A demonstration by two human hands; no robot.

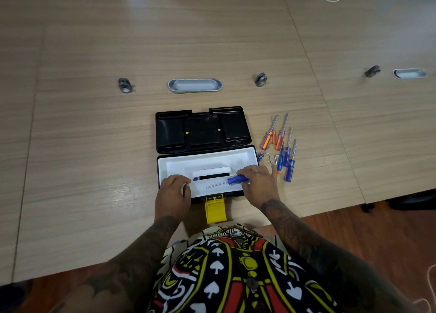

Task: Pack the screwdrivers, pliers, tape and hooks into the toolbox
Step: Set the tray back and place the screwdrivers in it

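Table (94, 147) is seen w/ bare wood left of the left hand (173, 196). Toolbox (250, 155), lid open, is set betw. both hands; left hand is curled on its near-left rim. Blue screwdriver (232, 180) is gripped by right hand (258, 183) over the white tray, shaft pointing toward left hand. Loose screwdrivers (283, 147) & a hook (273, 158) are laid just right of right hand.
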